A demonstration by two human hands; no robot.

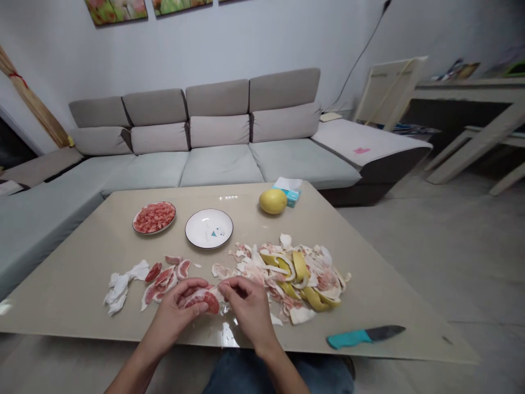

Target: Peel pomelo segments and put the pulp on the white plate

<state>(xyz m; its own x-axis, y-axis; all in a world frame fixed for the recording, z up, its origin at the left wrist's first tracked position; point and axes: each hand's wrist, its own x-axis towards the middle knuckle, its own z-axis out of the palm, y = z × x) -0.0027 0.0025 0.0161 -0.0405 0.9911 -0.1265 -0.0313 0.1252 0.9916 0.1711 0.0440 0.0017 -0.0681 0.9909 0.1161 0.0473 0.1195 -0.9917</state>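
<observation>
Red pomelo segment point(210, 301) is gripped lightly in L hand point(179, 310), just L of R hand point(249, 310), which pinches pale membrane point(217, 292) at its edge; prob. light, soft, slippery & easily torn, so best held loosely w/ curled fingers.

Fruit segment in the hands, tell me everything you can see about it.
The fruit segment is plump and curved, with reddish-pink, moist-looking flesh and whitish skin over part of it, so it looks only partly peeled. It is held over the near side of the table, lying roughly crosswise. The left hand grips it between thumb and fingers, hiding part of it, while the right hand pinches at the whitish skin by its right end.
</observation>
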